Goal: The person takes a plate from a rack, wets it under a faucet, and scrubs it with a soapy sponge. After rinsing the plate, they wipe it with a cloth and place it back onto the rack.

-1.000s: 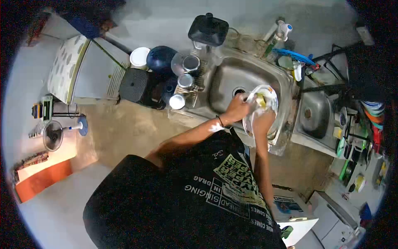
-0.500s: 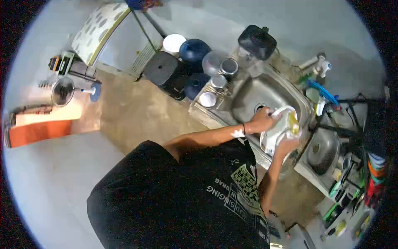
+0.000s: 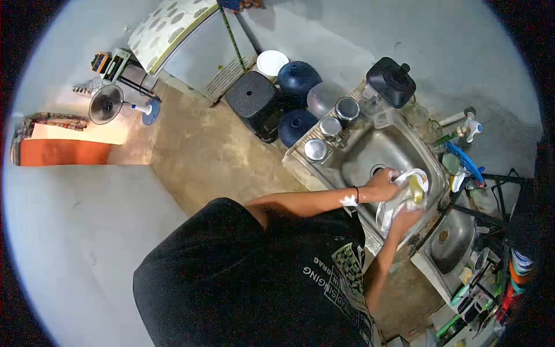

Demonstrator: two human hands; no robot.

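Nearby, lidded jars (image 3: 330, 126) flank the sink (image 3: 363, 157); left grip (image 3: 381, 187) clasps a dish (image 3: 393, 206), right grip (image 3: 407, 220) unclear

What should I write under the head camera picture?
Left hand and right hand at a white dish with a yellow sponge, over a steel sink.

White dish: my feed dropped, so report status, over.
Left hand gripping white dish. Right hand beside yellow sponge, grip blurred. Dish at larger sink basin; no obstruction visible.
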